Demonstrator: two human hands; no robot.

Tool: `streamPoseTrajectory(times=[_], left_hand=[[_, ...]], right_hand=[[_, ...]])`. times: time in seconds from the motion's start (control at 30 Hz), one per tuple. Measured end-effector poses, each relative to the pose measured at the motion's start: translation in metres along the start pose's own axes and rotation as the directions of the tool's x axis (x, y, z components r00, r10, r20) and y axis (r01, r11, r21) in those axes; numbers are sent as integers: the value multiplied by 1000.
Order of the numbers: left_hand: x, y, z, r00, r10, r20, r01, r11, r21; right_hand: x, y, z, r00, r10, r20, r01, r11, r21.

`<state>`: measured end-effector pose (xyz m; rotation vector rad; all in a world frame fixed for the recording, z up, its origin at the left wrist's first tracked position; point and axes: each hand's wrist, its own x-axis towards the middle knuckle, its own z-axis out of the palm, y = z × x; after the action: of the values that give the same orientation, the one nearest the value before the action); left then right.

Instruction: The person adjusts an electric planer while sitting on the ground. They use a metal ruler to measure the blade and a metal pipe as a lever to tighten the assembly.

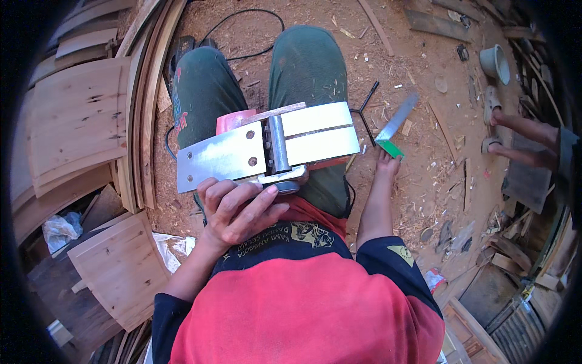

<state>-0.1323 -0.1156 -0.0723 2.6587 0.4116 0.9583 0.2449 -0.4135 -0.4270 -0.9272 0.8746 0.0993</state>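
An electric hand planer [221,159] lies upside down across my lap. Its shiny metal sole plates face up, with the cutter drum [278,144] showing in the gap between them. My left hand [235,211] grips the planer's near side, its fingers bent over the edge beside a dark round part [285,187]. Off to the right, my right hand [388,165] is closed on the green handle of a try square [397,121]. The square's metal blade points up and to the right, apart from the planer. A red part [233,121] of the planer shows beyond the sole.
Wood shavings cover the dirt floor. A thin black forked tool [365,113] lies between my knee and the square. Wooden panels [79,121] and long boards [142,109] stand at the left. At the right are a grey bucket [495,64] and another person's legs [527,130].
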Motion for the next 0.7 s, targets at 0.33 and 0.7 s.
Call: streamPoseTrajectory(times=[0.33,0.7], left_hand=[[0,9,-3,997,-35,64,34,999,15],[7,9,-7,997,-17,82,17,1000,-1]], right_hand=[[-2,3,14,629,-535,564,497,-281,-821],[-19,60,130,321,349,881,708,-706,22]])
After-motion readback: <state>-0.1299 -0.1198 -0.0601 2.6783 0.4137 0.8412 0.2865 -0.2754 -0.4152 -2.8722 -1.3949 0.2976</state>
